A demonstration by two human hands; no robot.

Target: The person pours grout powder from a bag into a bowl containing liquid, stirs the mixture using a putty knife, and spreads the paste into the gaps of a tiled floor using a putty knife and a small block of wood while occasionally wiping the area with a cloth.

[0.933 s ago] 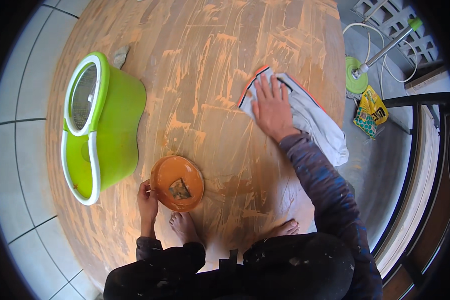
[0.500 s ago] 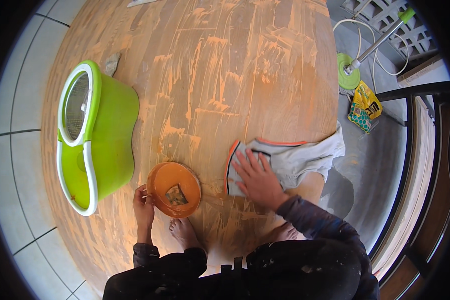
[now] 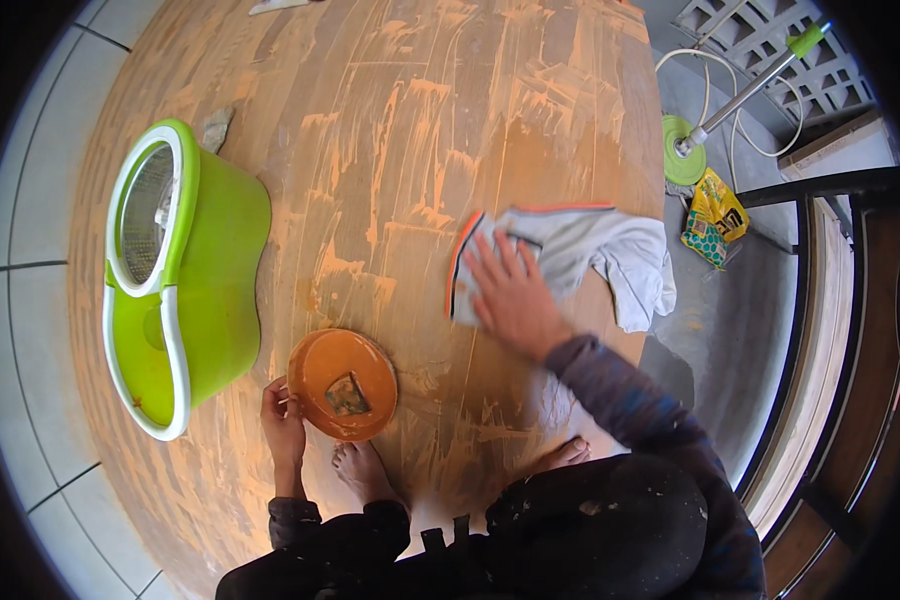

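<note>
My left hand [image 3: 283,428] pinches the rim of a shallow orange bowl [image 3: 372,358] between thumb and fingers. A small dark, stained pad [image 3: 347,394] lies in the bowl. Palm down, my right hand [image 3: 517,300] presses with spread, outstretched fingers on a light grey cloth [image 3: 625,252] edged in orange and black. The cloth looks like an old garment and lies partly bunched on the wooden surface [image 3: 410,140], its right end over the edge. Pale orange smears streak the wood; a darker, smoother patch shows around the cloth.
A green and white mop bucket [image 3: 215,290] with a spinner basket stands at the left, a crumpled rag [image 3: 217,129] behind it. Beyond the right edge are a mop [image 3: 740,100], a yellow and green packet [image 3: 715,220] and a white hose [image 3: 788,146]. My bare feet [image 3: 360,470] rest on the wood.
My right hand has pushed the cloth forward, away from my body, across the wood. My left hand keeps its hold on the bowl, which stays in place.
</note>
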